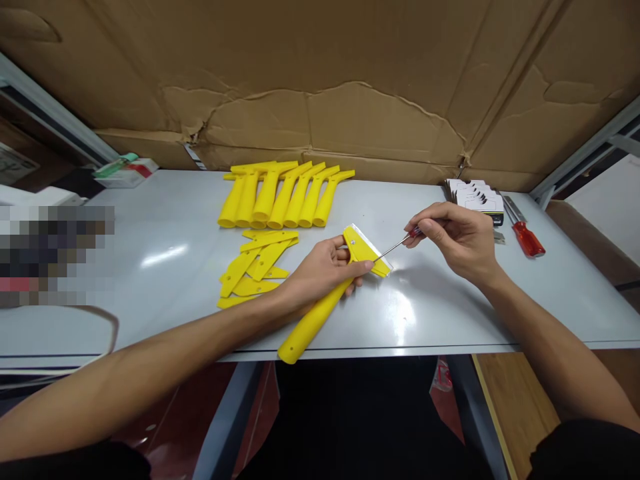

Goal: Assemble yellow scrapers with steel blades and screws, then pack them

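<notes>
My left hand [327, 270] is closed around the neck of a yellow scraper [320, 313], whose handle slants down past the table's front edge. A metal blade lines the scraper head's upper right side, and a screw shows near the head's upper end. Between its thumb and fingers my right hand [453, 237] pinches a small screwdriver [395, 247] with a red handle. The screwdriver's tip meets the head close to my left thumb; the exact contact spot is hidden. Left of my left hand lie several loose yellow cover plates [273, 257].
Several yellow scraper handles [285, 197] lie in a row at the back. White-and-black blade packs [475, 200] sit at the back right, beside a red-handled screwdriver [527, 239]. A small box [127, 172] is at the back left. Cardboard [320, 127] walls off the table's rear.
</notes>
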Demonstrator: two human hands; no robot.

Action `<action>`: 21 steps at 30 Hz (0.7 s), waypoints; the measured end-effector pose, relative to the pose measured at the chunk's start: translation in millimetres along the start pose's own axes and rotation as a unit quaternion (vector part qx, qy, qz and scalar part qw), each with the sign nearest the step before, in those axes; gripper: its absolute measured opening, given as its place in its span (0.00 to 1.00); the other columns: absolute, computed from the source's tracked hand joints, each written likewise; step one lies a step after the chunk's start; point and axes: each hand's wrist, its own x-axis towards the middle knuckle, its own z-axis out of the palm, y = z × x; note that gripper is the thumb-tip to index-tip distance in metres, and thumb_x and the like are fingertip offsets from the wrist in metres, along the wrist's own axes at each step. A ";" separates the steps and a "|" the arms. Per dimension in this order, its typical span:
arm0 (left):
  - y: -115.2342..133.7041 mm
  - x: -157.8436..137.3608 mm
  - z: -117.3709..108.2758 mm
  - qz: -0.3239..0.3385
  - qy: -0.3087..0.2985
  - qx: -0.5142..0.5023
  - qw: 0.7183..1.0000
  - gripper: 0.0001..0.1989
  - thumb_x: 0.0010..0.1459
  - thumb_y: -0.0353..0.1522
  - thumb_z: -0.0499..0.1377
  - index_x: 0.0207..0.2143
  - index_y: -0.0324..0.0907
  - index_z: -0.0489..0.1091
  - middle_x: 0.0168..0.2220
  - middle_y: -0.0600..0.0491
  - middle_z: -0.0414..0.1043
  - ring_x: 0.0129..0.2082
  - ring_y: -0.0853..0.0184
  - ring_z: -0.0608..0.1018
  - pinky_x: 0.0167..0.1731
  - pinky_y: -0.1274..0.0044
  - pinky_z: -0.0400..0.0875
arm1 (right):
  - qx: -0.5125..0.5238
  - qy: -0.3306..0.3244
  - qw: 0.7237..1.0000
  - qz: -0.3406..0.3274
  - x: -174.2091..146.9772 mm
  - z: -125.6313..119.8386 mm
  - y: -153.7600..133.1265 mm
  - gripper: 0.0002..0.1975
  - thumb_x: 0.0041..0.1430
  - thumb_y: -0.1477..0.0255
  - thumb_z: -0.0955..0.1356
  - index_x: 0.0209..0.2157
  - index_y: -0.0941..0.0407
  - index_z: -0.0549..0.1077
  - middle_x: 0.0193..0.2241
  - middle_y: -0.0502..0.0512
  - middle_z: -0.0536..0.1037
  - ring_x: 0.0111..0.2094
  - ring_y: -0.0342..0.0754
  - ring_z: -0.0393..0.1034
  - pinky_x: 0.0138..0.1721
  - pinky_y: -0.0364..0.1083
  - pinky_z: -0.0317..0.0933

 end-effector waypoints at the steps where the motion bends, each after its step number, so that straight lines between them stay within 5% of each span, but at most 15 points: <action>1: 0.5 -0.4 0.0 0.003 0.001 0.004 1.000 0.20 0.54 0.31 0.72 0.45 0.37 0.69 0.26 0.55 0.76 0.17 0.74 0.71 0.16 0.81 0.68 | -0.005 -0.003 1.000 -0.005 -0.6 0.3 -0.9 0.08 0.68 0.62 0.72 0.38 0.51 0.81 0.34 0.54 0.82 0.31 0.48 0.81 0.35 0.51 0.80; 6: 3.9 -4.1 0.1 0.018 -0.002 0.028 0.999 0.19 0.55 0.33 0.73 0.44 0.38 0.70 0.26 0.56 0.75 0.18 0.74 0.72 0.17 0.81 0.68 | -0.022 0.009 0.999 -0.026 -3.6 2.5 -6.2 0.09 0.68 0.61 0.71 0.37 0.50 0.81 0.34 0.54 0.82 0.30 0.49 0.80 0.33 0.52 0.78; 13: 10.2 -9.5 1.6 0.027 -0.010 0.030 0.999 0.23 0.52 0.37 0.75 0.42 0.38 0.68 0.27 0.56 0.76 0.18 0.75 0.72 0.17 0.83 0.68 | 0.016 0.121 0.992 -0.022 2.4 -3.1 -4.0 0.09 0.71 0.60 0.68 0.43 0.48 0.78 0.25 0.47 0.72 0.24 0.44 0.73 0.27 0.48 0.72; 17: 11.9 -11.2 2.6 0.026 -0.028 0.025 0.999 0.24 0.54 0.39 0.74 0.44 0.38 0.68 0.27 0.56 0.75 0.19 0.75 0.73 0.18 0.83 0.69 | 0.035 0.027 0.999 -0.020 1.2 -3.0 -2.8 0.10 0.75 0.66 0.64 0.46 0.51 0.77 0.27 0.47 0.69 0.24 0.42 0.70 0.23 0.44 0.64; 21: 12.7 -12.2 2.7 0.028 -0.045 0.020 0.998 0.24 0.53 0.38 0.74 0.44 0.38 0.67 0.28 0.56 0.76 0.20 0.75 0.73 0.18 0.84 0.70 | -0.108 -0.096 0.986 -0.088 -5.4 8.3 -7.0 0.11 0.72 0.75 0.65 0.43 0.54 0.80 0.34 0.53 0.74 0.31 0.42 0.68 0.29 0.44 0.61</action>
